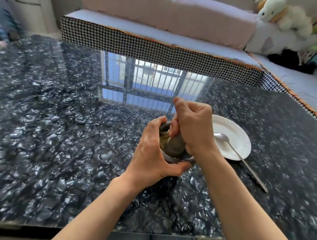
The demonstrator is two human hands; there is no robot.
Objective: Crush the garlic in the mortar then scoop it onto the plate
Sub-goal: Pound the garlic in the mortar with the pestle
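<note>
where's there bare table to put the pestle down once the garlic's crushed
The table lies bare left of the mortar and behind it, toward the checked bench edge. The right is crowded: the plate sits close beside the mortar, with the spoon resting across it.

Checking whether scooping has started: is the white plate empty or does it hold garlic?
No garlic: the plate holds only the spoon, its bowl resting on bare white surface.

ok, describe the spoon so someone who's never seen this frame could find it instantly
Start at the dark marbled tabletop and find the white paper plate just right of the mortar the hands are working in. The spoon lies across that plate, bowl on the plate, handle running off its near edge onto the table. It is the only slim, shiny metal item there.
</note>
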